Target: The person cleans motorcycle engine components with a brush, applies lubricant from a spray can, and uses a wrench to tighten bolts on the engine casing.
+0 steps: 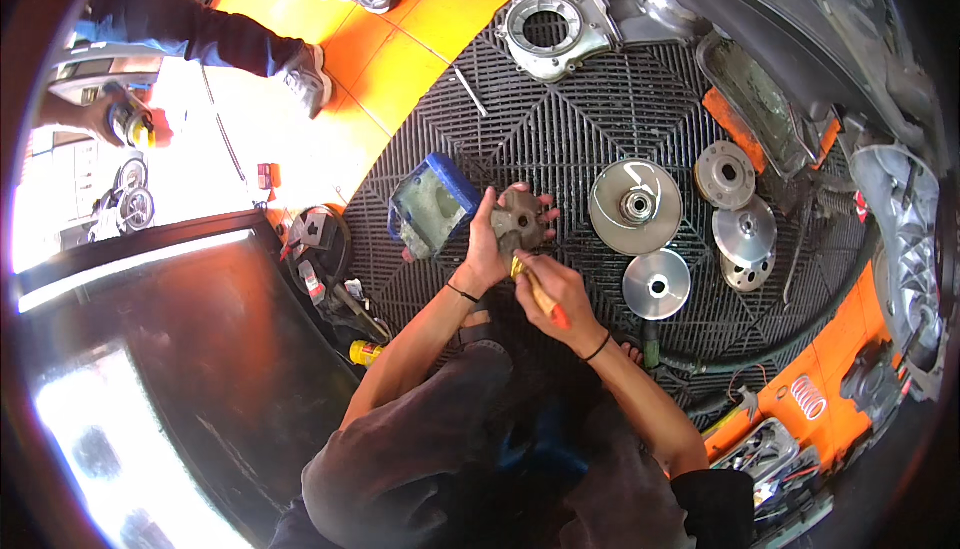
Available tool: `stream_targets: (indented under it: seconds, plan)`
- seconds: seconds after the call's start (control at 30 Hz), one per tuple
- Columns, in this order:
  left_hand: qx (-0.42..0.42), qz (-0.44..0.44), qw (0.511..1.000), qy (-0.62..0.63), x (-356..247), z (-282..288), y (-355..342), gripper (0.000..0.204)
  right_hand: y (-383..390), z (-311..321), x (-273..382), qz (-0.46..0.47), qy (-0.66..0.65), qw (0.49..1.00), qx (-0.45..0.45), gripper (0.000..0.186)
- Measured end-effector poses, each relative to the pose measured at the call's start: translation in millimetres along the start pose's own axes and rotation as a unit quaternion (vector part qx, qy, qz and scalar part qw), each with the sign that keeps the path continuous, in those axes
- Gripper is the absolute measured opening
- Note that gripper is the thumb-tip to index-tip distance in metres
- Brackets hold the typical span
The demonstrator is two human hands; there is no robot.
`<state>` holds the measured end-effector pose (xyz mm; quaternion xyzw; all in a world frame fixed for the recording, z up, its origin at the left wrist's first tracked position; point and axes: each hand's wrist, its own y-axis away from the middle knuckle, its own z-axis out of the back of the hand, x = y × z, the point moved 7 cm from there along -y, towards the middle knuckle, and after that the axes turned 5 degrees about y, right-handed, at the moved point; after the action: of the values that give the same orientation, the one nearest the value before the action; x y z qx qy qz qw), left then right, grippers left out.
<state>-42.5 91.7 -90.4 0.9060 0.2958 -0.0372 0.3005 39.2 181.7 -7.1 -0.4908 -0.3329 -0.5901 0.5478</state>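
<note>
My left hand [484, 249] supports a grey lobed metal plate [522, 217] with a hole in its middle, and its fingertips show past the far edge. In my right hand [560, 294] is a brush [546, 301] with a yellowish handle and an orange end. The brush's head meets the near side of the plate, and the bristles are mostly hidden. Just left of my left hand stands a blue-rimmed container [458, 185] with cloudy greenish liquid inside. To the right of the plate lies a large round metal pulley disc [612, 211], with a smaller shiny disc [640, 284] nearer me.
Several more discs [745, 232] lie farther right on the black grid mat [560, 139]. A metal engine cover [590, 34] rests at the far side. A hose [770, 357] curves along the right. Another person's shoes [305, 79] stand on orange tiles. A dark panel [190, 349] fills the left.
</note>
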Motion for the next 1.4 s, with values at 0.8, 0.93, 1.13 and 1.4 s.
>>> stream_targets:
  seconds: [0.8,0.93,1.13,1.4]
  plan:
    - [-0.071,0.094,0.961,-0.252,18.5,11.5,-9.7,0.055,-1.0,22.0,-13.1,-0.022,0.052,0.998,-0.038,0.020]
    - [-0.083,0.100,0.969,-0.211,24.6,15.9,-12.1,0.057,-3.5,16.7,-11.6,-0.017,0.013,1.000,-0.010,0.019]
    - [-0.149,0.113,0.953,-0.240,30.2,21.9,-5.8,0.058,-8.7,19.5,-9.9,-0.026,0.051,0.998,-0.016,0.018]
    - [-0.118,0.115,0.970,-0.177,29.7,20.4,-6.4,0.055,-13.2,12.4,-9.3,-0.040,0.054,0.998,-0.007,0.019]
